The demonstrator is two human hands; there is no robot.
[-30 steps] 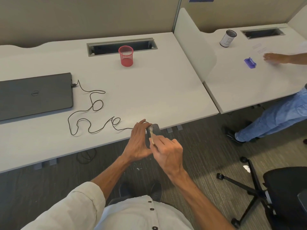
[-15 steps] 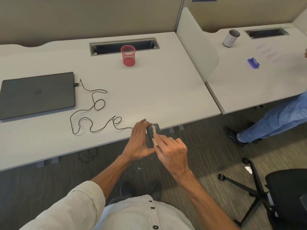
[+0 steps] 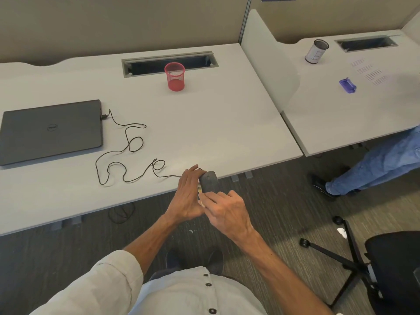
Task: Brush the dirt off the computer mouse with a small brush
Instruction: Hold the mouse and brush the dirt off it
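Note:
A dark grey wired computer mouse (image 3: 209, 182) is held just off the front edge of the white desk (image 3: 204, 133). My left hand (image 3: 187, 196) grips its left side. My right hand (image 3: 223, 211) is closed on a small pale-handled brush (image 3: 200, 193), of which only a sliver shows between the two hands, against the mouse's near left side. The mouse's black cable (image 3: 127, 153) snakes in loops across the desk to a shut dark laptop (image 3: 51, 130) at the left.
A red mesh pen cup (image 3: 174, 76) stands near a cable slot (image 3: 169, 63) at the back. A divider panel (image 3: 270, 71) separates a second desk holding a grey cup (image 3: 316, 51) and a purple object (image 3: 347, 85). Another person's legs (image 3: 372, 167) and an office chair (image 3: 386, 267) are at the right.
My right hand has slid toward me and left, taking the brush from the mouse's top to its near left side. The other person's hand has left the neighbouring desk.

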